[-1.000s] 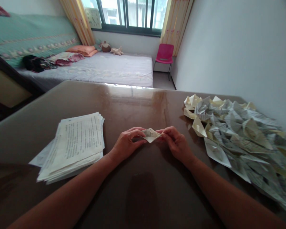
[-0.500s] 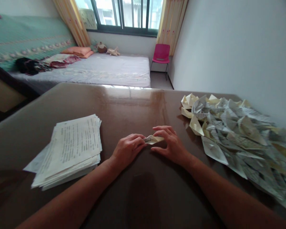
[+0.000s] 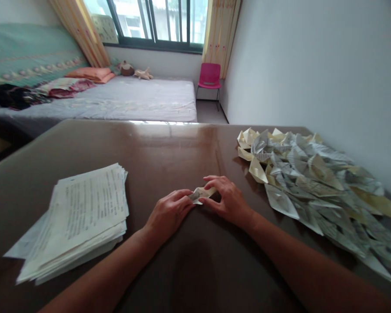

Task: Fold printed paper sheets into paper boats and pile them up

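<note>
Between my two hands, just above the brown table (image 3: 169, 161), is a small folded paper boat (image 3: 200, 194) with print on its pale sides. My left hand (image 3: 170, 211) pinches its left end between thumb and fingers. At the other end, my right hand (image 3: 228, 198) has its thumb along the near side and its fingers on the far side, closed on the paper. Part of the boat is hidden by the fingertips.
To the left lies a stack of printed paper sheets (image 3: 81, 217). A large heap of folded paper boats (image 3: 299, 174) covers the table's right side, near the white wall. Beyond the table are a bed (image 3: 150, 98) and a pink chair (image 3: 210, 77).
My right thumb and fingers have closed from a wider spread onto the boat's right end. The boat is tilted a little more open toward me. The whole view has shifted slightly.
</note>
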`<state>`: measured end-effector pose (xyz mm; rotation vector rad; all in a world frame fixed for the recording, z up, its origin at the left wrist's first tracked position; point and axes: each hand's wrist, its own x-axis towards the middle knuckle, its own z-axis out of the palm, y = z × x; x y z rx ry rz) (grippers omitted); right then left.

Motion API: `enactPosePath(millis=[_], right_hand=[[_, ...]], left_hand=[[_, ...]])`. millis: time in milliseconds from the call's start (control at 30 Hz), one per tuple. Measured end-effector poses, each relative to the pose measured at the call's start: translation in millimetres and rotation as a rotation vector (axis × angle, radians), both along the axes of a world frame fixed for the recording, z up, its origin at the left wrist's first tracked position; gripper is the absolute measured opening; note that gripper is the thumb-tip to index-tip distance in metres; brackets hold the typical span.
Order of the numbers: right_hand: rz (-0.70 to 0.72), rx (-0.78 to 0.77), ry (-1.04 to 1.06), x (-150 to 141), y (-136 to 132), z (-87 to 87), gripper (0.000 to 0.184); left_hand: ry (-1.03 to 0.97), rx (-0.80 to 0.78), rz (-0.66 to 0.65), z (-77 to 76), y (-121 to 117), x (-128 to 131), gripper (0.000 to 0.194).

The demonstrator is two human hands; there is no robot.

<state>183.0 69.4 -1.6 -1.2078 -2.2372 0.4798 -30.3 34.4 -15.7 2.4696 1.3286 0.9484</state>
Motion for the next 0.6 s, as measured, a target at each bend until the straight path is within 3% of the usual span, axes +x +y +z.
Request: enactPosePath(millis=[100,300,600], right_hand=[[0.002,-0.046,0.003,-0.5,2.0,1.8,0.016],[0.026,-0.11,-0.067,1.1,3.4,6.2,0.013],[0.114,0.067,-0.355,-11.2,-6.9,16.9,0.008]], left_hand=[[0.03,0.015,-0.026,-1.2,0.1,0.0,0.017],[0.046,0.055,-0.1,-3.1,1.1,0.8,0.015],[0.06,0.049,-0.113,-5.8,0.7,1.8,0.013]])
